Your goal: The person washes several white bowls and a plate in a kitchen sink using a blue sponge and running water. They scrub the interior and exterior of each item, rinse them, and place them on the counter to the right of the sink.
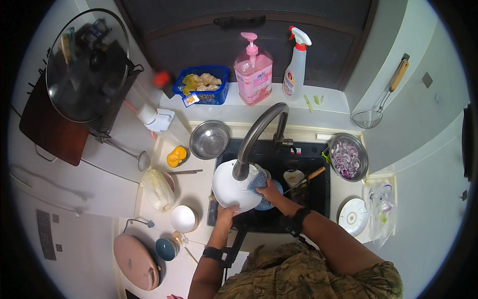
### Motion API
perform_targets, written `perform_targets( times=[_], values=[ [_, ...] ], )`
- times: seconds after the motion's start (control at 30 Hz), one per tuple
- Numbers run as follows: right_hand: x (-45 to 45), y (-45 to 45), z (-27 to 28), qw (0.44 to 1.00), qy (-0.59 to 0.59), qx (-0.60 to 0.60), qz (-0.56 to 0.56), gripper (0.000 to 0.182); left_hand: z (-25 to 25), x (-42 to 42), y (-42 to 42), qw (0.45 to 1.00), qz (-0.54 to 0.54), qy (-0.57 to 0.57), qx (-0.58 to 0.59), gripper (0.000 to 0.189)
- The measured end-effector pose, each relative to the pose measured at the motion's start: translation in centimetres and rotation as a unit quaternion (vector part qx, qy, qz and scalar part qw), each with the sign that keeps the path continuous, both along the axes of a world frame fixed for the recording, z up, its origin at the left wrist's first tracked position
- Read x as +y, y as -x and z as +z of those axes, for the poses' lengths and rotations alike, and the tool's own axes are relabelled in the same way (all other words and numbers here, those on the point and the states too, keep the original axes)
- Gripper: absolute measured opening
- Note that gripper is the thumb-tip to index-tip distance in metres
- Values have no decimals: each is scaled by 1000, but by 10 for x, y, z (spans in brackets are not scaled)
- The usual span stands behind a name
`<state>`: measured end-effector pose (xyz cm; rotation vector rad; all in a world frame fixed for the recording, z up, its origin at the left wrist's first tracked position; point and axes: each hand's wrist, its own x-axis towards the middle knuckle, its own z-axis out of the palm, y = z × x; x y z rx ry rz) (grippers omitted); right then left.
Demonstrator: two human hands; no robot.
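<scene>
My left hand (pixel 228 215) grips the near rim of a large white bowl (pixel 231 188), tilted over the left part of a black sink (pixel 270 228). In my right hand (pixel 272 192) is a blue-grey scrubbing cloth (pixel 257 182), pressed against the bowl's right side. The head of a curved metal faucet (pixel 244 149) hangs over the bowl and hides part of it. Below the right hand, a blue dish (pixel 275 187) shows in the sink. Farther right in the basin lie a wooden-handled utensil (pixel 315 173) and a small pale dish (pixel 294 177).
A metal basin (pixel 210 140), a cut pumpkin piece (pixel 176 156), a napa cabbage (pixel 158 190) and a white bowl (pixel 185 219) stand left. On the right are sliced red onions (pixel 345 159) in a metal bowl and a white plate (pixel 353 216). A pink pump bottle (pixel 254 78) stands on the ledge.
</scene>
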<state>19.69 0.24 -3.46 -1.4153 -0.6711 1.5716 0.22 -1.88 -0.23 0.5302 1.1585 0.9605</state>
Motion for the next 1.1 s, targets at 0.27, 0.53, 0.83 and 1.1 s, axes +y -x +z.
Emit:
perform_targets(
  times=[0.27,0.53,0.83,1.1],
  values=[
    [-17,19,-8,996,19,-81,-40,58,-11,-9,-22,990,89,-83,72,51],
    [-25,29,-66,990,-5,82,-118,61,9,1,-38,996,60,-53,27,47],
    [-12,-7,-85,994,-58,-85,-44,82,12,-3,-46,995,95,-30,-27,47],
    [7,-18,-25,975,-72,-201,61,77,19,-13,-15,998,-36,-22,-51,48]
  ],
)
